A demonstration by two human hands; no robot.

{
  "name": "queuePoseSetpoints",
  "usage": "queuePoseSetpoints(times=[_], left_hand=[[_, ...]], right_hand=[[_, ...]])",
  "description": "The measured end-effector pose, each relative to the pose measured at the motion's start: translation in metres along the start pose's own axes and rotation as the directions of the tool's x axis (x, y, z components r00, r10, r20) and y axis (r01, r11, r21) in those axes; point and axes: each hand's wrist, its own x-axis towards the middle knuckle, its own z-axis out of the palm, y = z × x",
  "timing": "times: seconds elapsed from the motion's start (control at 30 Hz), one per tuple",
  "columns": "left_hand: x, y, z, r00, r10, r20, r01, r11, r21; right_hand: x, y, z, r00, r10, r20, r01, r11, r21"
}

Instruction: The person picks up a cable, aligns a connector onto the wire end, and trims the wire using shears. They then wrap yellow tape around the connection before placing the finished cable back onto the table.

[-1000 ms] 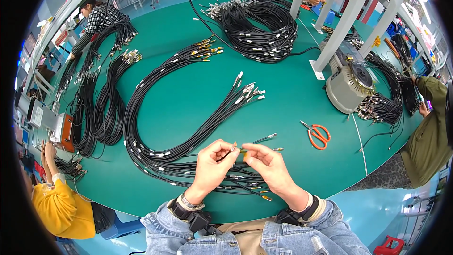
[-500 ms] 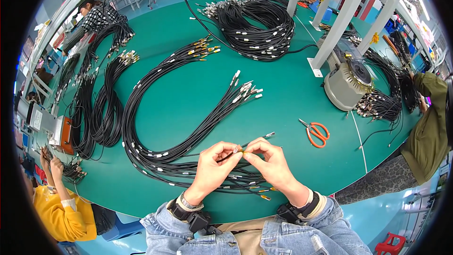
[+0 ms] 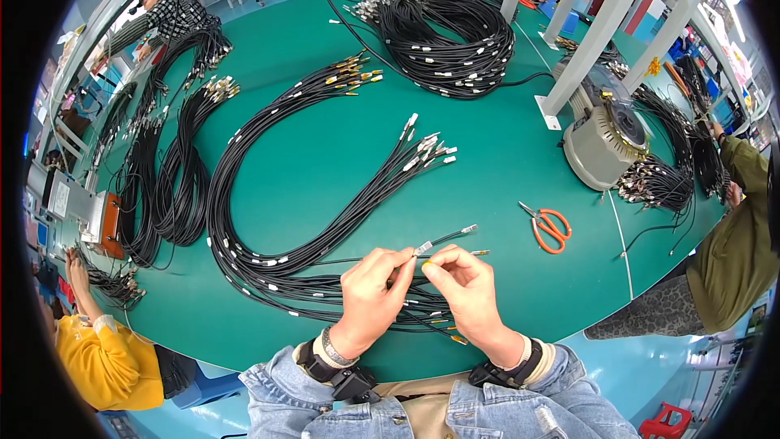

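My left hand (image 3: 372, 297) pinches a thin black cable with a white sleeve (image 3: 423, 249) showing just beyond the fingertips. Close beside it, my right hand (image 3: 467, 293) is closed with thumb and forefinger on a small yellow piece (image 3: 427, 263), too small to name. The two sets of fingertips are slightly apart. A cable end with a metal tip (image 3: 469, 229) points to the right past my hands. Under and behind them runs a curved bundle of black cables (image 3: 223, 195) with white sleeves, its ends spread out in two groups on the green table (image 3: 479, 171).
Orange-handled scissors (image 3: 550, 230) lie to the right. A grey round machine (image 3: 603, 146) stands by metal posts (image 3: 601, 32). A large cable coil (image 3: 447, 45) lies at the back, more bundles (image 3: 183, 195) at the left. Co-workers sit around, one in a yellow top (image 3: 110, 362).
My fingertips have drawn apart a little. The white sleeve now shows beyond my left fingers, and the yellow piece stays with my right hand. The whole view has shifted slightly.
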Motion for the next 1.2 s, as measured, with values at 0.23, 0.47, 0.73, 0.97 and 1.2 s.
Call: queuePoseSetpoints(times=[0.23, 0.47, 0.73, 0.97, 1.2], left_hand=[[-0.0036, -0.0071, 0.0045, 0.976, 0.208, -0.068, -0.196, 0.969, 0.148], [-0.0043, -0.0067, 0.0045, 0.979, 0.194, -0.058, -0.182, 0.970, 0.164], [-0.0039, -0.0049, 0.0043, 0.981, 0.186, -0.045, -0.177, 0.970, 0.167], [-0.0043, -0.0050, 0.0049, 0.981, 0.191, -0.047, -0.180, 0.969, 0.168], [-0.0035, -0.0038, 0.0049, 0.981, 0.188, -0.045, -0.178, 0.968, 0.176]], right_hand=[[0.0021, 0.0041, 0.0046, 0.997, 0.028, -0.065, -0.024, 0.998, 0.059], [0.0036, 0.0043, 0.0076, 0.997, 0.029, -0.068, -0.024, 0.998, 0.061], [0.0041, 0.0069, 0.0081, 0.998, 0.029, -0.060, -0.024, 0.997, 0.073], [0.0051, 0.0069, 0.0072, 0.998, 0.028, -0.063, -0.025, 0.998, 0.050], [0.0059, 0.0060, 0.0077, 0.997, 0.038, -0.070, -0.036, 0.999, 0.032]])
